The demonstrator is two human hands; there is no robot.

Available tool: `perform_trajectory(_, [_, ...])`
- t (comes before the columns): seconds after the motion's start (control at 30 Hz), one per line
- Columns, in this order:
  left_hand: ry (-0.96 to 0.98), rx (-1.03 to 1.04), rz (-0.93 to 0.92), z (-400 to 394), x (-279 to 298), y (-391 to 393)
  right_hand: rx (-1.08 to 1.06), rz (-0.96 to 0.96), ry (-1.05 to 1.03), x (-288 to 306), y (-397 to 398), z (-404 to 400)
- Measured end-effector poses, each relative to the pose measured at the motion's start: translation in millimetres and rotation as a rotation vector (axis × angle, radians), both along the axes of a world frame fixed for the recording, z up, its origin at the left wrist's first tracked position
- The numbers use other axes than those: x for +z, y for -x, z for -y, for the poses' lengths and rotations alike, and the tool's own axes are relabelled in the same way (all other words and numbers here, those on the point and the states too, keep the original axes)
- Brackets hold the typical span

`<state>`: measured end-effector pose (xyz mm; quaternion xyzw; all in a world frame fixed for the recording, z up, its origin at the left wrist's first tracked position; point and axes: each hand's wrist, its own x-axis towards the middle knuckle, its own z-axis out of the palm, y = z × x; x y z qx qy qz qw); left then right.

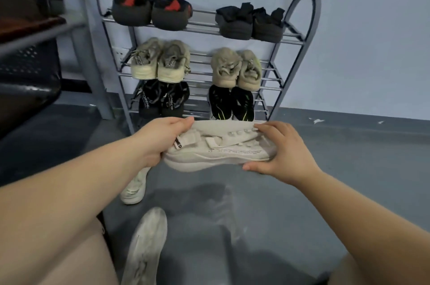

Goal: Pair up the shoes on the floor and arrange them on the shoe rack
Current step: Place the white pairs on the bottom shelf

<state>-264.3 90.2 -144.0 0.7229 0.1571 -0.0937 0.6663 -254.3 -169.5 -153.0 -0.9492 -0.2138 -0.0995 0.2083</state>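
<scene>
both hands are on this cream knit sneaker, held sideways in the air in front of the shoe rack. left hand has its fingers curled round the heel end, right hand wrapped round the toe, thumb under the sole. looks light and squishy up top, knit upper with a strap and a chunky foam sole, so i'd say the sole or heel is the spot to hold, the knit just collapses. its likely mate, another cream sneaker, sits on the grey floor under the left wrist. six pairs already on the rack.
</scene>
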Motion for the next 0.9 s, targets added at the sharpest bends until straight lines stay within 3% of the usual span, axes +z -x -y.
perform_trajectory(0.13, [-0.026, -0.009, -0.014, -1, -4, -2, -0.034, 0.032, -0.104, -6, 9, -2])
perform_trajectory(0.33, [0.122, 0.078, -0.063, 15, -10, 4, -0.240, -0.076, -0.378, -10, 12, -5])
perform_trajectory(0.5, [0.183, 0.126, -0.078, 41, -16, 11, -0.472, -0.524, -1.032, -9, 14, -25])
perform_trajectory(0.63, [0.271, 0.132, -0.081, 54, -19, 15, -0.346, -0.862, -1.410, -11, 11, -35])
perform_trajectory(0.77, [0.311, 0.087, -0.110, 56, -13, 15, -0.247, -0.895, -1.503, -4, 3, -26])
perform_trajectory(0.9, [0.400, -0.147, -0.197, 52, -8, 12, -0.158, -0.975, -1.460, 0, 1, -23])
